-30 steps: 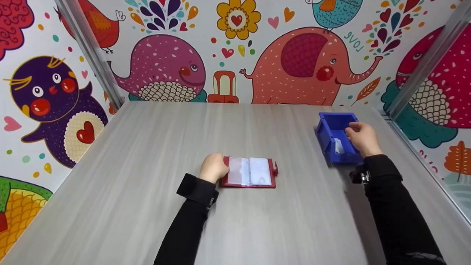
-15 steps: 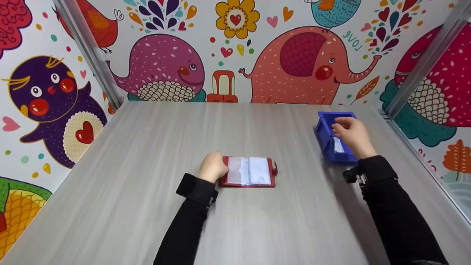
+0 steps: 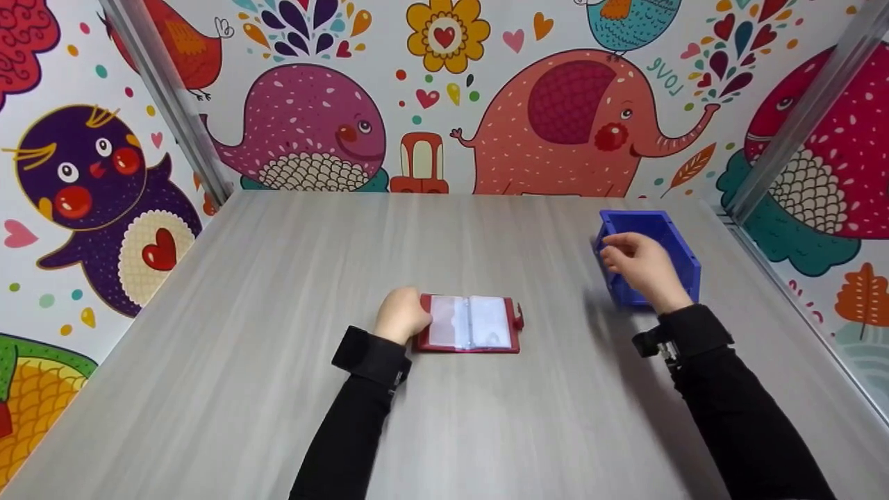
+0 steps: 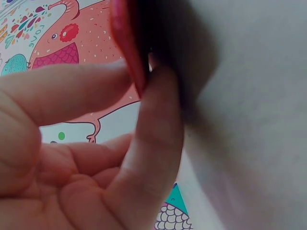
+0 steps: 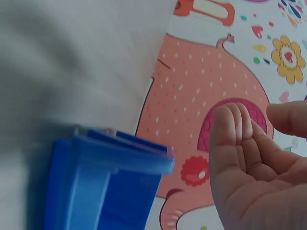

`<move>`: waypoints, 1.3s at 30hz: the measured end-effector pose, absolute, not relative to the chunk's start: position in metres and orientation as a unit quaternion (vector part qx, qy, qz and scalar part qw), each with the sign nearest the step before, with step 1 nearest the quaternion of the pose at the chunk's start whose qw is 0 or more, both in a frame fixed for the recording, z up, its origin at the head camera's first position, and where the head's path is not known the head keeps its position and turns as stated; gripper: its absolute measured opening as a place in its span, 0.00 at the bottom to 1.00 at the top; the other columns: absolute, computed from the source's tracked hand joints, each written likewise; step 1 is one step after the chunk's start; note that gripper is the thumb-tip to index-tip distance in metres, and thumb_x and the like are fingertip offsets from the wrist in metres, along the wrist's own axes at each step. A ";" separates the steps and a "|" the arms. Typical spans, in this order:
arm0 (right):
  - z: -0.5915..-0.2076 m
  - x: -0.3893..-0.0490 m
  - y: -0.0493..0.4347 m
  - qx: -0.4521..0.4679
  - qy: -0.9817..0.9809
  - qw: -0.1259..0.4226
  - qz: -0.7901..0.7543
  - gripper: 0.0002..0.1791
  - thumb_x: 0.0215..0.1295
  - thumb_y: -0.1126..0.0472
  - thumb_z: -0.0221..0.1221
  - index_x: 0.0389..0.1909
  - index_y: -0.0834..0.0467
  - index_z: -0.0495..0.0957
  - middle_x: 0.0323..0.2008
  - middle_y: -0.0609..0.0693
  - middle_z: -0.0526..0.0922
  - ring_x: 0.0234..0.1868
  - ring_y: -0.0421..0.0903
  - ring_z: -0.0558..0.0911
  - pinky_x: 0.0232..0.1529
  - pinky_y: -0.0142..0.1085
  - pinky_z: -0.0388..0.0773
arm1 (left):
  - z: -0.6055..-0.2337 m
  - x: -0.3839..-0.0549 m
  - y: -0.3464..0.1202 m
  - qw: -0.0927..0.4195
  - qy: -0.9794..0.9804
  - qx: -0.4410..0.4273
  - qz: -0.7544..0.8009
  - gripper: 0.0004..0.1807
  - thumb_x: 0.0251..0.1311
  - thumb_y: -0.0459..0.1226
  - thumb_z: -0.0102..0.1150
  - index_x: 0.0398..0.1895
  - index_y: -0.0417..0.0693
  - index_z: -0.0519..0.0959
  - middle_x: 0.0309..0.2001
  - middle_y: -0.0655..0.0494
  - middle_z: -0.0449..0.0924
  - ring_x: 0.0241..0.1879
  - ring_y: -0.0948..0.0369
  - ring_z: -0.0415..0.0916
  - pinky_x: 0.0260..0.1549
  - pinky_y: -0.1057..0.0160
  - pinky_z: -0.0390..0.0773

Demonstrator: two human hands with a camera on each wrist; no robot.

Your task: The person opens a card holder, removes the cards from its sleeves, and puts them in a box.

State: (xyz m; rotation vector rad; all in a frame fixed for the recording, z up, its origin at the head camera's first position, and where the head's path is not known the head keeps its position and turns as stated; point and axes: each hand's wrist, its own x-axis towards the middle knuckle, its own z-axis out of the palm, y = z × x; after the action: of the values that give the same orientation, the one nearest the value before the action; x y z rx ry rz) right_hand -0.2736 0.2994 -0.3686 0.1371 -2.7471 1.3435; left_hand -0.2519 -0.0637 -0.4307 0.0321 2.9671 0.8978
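Note:
A small red card holder (image 3: pixel 492 323) lies spread flat on the table, its clear sleeves facing up and its snap strap on the right. My left hand (image 3: pixel 401 317) pinches its left edge. In the left wrist view, the red cover (image 4: pixel 128 43) sits between thumb and fingers, with the rest of the holder out of sight. My right hand (image 3: pixel 644 269) is over the left front of a blue plastic bin (image 3: pixel 689 255). The right wrist view shows the fingers together, the thumb apart and nothing between them. My hand hides part of the bin's inside.
The light wood-grain table (image 3: pixel 278 257) runs back to a wall (image 3: pixel 430 83) printed with cartoon animals. Metal posts (image 3: pixel 785 132) stand at the corners. The bin sits near the table's right side.
My right hand has moved left across the bin, from its right side to its left front, now covering the white piece seen inside earlier. The left hand and card holder stay put.

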 end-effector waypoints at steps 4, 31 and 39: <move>-0.377 -0.272 0.290 0.078 -0.901 0.032 0.425 0.19 0.74 0.62 0.53 0.57 0.72 0.74 0.48 0.66 0.81 0.45 0.52 0.81 0.42 0.30 0.78 | -0.430 -0.252 -0.064 0.024 0.958 0.011 0.286 0.05 0.47 0.27 0.62 0.29 0.34 0.78 0.33 0.43 0.80 0.35 0.49 0.76 0.42 0.53 0.78; -0.412 -0.264 0.225 0.169 -0.909 -0.004 0.380 0.15 0.70 0.64 0.56 0.50 0.72 0.78 0.46 0.64 0.83 0.49 0.58 0.81 0.52 0.52 0.76 | -0.431 -0.252 -0.065 0.021 0.956 0.008 0.291 0.04 0.46 0.28 0.62 0.25 0.36 0.76 0.29 0.47 0.78 0.32 0.52 0.73 0.40 0.54 0.77; -0.422 -0.264 0.214 0.194 -0.899 -0.009 0.392 0.16 0.66 0.67 0.58 0.50 0.75 0.78 0.46 0.66 0.83 0.49 0.60 0.82 0.52 0.51 0.77 | -0.430 -0.252 -0.065 0.016 0.959 0.011 0.282 0.05 0.47 0.28 0.62 0.27 0.35 0.77 0.33 0.44 0.80 0.33 0.52 0.74 0.41 0.54 0.78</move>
State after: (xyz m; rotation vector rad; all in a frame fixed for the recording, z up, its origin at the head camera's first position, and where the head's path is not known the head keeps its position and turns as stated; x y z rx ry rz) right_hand -0.2645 0.2143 -0.4221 0.6117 -2.8427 1.2385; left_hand -0.2518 -0.0649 -0.4299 0.0350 2.9826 0.8775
